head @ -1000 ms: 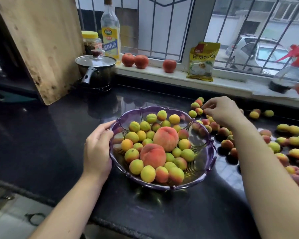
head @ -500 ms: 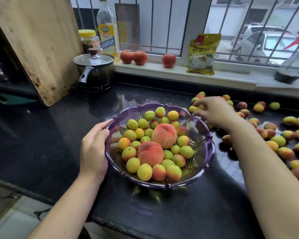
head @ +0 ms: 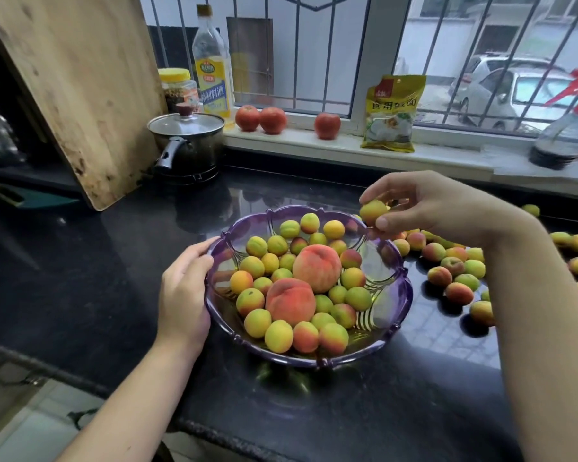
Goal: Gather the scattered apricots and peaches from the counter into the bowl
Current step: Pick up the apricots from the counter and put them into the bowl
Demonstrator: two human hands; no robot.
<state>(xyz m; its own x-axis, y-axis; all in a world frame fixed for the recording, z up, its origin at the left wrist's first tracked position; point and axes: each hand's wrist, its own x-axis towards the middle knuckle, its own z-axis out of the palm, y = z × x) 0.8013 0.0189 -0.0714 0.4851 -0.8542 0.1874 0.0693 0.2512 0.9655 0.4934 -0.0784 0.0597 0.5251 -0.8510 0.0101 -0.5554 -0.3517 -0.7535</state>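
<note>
1. Right hand (head: 437,208): pinching one apricot (head: 373,211) between thumb and fingertips, just above the bowl's (head: 394,315) far right rim, not yet dropped.
2. Left hand (head: 184,288): curled round the near-left rim, steadying it.
3. Done: two peaches (head: 317,268) and some two dozen apricots already inside (roughly half gathered, at a guess).
4. Left: loose fruit (head: 447,261) strewn along the counter's (head: 80,278) right side toward its far edge; no loose peaches visible.
</note>
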